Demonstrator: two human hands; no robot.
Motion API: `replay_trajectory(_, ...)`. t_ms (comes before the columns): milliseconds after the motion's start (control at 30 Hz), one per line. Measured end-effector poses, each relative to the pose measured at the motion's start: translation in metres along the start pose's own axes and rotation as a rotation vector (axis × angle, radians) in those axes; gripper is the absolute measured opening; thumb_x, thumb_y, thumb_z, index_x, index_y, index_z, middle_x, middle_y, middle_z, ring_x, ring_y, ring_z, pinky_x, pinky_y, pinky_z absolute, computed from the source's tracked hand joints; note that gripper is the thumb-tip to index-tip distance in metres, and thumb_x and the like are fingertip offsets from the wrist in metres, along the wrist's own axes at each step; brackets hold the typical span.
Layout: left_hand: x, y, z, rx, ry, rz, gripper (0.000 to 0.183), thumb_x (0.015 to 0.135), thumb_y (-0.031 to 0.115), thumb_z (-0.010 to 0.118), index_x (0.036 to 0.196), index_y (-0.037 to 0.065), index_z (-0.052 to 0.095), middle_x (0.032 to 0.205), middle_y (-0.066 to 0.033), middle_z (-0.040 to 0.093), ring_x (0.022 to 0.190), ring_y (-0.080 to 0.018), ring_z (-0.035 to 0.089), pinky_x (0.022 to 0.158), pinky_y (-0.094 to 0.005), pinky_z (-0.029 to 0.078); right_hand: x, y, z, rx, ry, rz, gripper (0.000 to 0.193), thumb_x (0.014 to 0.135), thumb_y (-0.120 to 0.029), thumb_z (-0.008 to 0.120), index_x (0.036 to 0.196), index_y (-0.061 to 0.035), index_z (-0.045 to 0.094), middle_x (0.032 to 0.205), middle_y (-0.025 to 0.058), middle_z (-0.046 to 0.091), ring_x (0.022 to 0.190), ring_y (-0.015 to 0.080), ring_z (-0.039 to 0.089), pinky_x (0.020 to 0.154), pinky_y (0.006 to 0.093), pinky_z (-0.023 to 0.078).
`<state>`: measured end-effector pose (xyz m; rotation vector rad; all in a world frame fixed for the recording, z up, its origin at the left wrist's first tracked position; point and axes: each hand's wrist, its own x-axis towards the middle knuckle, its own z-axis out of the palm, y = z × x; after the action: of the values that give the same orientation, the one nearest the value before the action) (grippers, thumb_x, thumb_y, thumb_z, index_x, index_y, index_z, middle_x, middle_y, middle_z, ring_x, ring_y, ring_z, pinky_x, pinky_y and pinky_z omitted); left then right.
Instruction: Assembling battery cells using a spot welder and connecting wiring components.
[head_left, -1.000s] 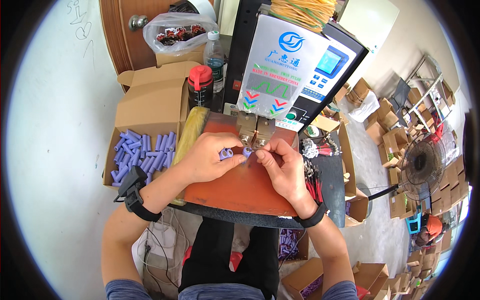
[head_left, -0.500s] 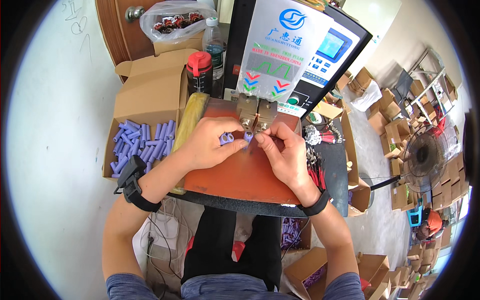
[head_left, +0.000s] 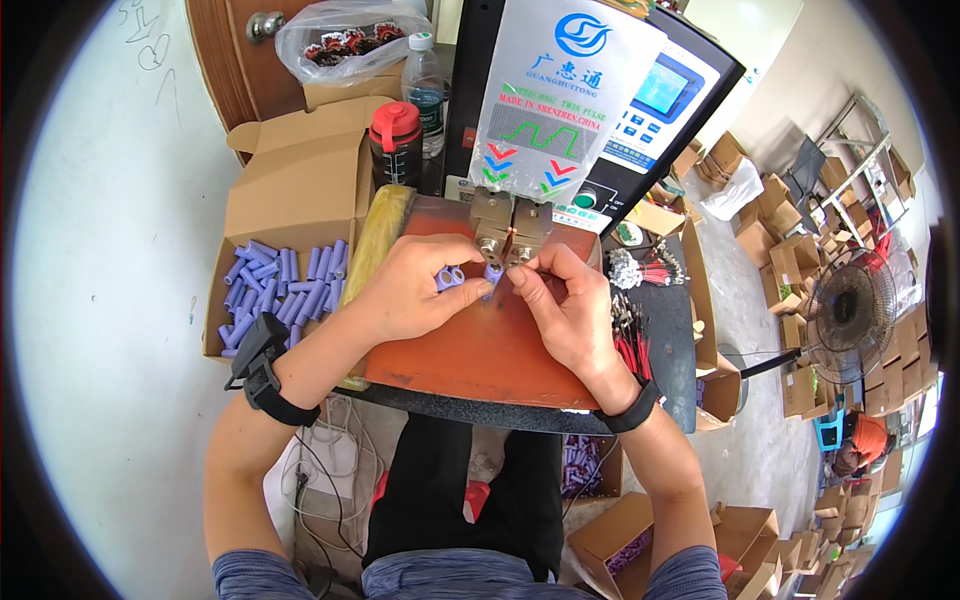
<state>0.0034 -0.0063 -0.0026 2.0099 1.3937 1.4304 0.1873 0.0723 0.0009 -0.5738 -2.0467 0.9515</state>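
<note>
My left hand [head_left: 415, 290] is closed around two purple cylindrical battery cells [head_left: 450, 278], their ends facing up. Another purple cell [head_left: 492, 281] stands at its thumb and fingertips, right under the metal electrode heads [head_left: 508, 222] of a spot welder [head_left: 570, 100]. From the other side my right hand [head_left: 570, 305] comes in with thumb and forefinger pinched beside the right electrode tip. Whatever lies in that pinch is too small and covered to make out. Both hands are over an orange mat [head_left: 460, 350] on the bench.
An open cardboard box [head_left: 300, 185] of purple cells stands at the left, beside a yellow wrapped roll [head_left: 380, 240]. Behind are a red-capped bottle [head_left: 397, 140] and a clear water bottle [head_left: 425, 90]. Red and black wire leads [head_left: 632, 340] lie right; a fan [head_left: 850, 305] stands farther off.
</note>
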Motion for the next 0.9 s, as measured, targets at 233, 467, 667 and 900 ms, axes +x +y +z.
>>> replay_trajectory(233,0.002,0.000,0.001,0.034,-0.002,0.005,0.018,0.079,0.012,0.069,0.092,0.001,0.065,0.079,-0.0137,0.065,0.068,-0.0265,0.062,0.061,-0.0329,0.047,0.000,0.004,-0.002,-0.025,0.020,-0.011,0.013,0.085,-0.011,0.067,0.090,-0.0013,0.061,0.079,0.0117,0.067,0.071,0.0238,0.067,0.063,0.0305,0.050)
replay_trajectory(467,0.000,-0.001,0.003,0.030,0.000,0.012,0.016,0.079,0.012,0.069,0.090,0.000,0.065,0.079,-0.0134,0.065,0.069,-0.0268,0.063,0.062,-0.0336,0.047,0.000,0.001,-0.002,-0.024,0.021,-0.039,0.014,0.083,-0.011,0.069,0.090,-0.0018,0.060,0.078,0.0109,0.067,0.069,0.0224,0.066,0.062,0.0306,0.050)
replay_trajectory(667,-0.001,0.005,0.002,0.016,-0.011,-0.051,0.013,0.081,0.008,0.064,0.090,-0.001,0.060,0.078,-0.0121,0.064,0.070,-0.0236,0.062,0.064,-0.0328,0.047,-0.002,-0.008,-0.003,-0.190,0.069,-0.011,0.019,0.080,-0.010,0.070,0.093,-0.0061,0.057,0.068,0.0070,0.061,0.061,0.0211,0.063,0.057,0.0317,0.048)
replay_trajectory(900,0.002,0.006,-0.004,-0.105,0.110,-0.214,0.011,0.084,0.009,0.063,0.088,0.000,0.057,0.076,-0.0080,0.061,0.071,-0.0151,0.057,0.066,-0.0294,0.045,-0.004,0.003,-0.004,-0.139,0.166,0.046,0.006,0.082,-0.003,0.065,0.087,-0.0013,0.064,0.073,0.0129,0.066,0.066,0.0228,0.067,0.060,0.0289,0.051)
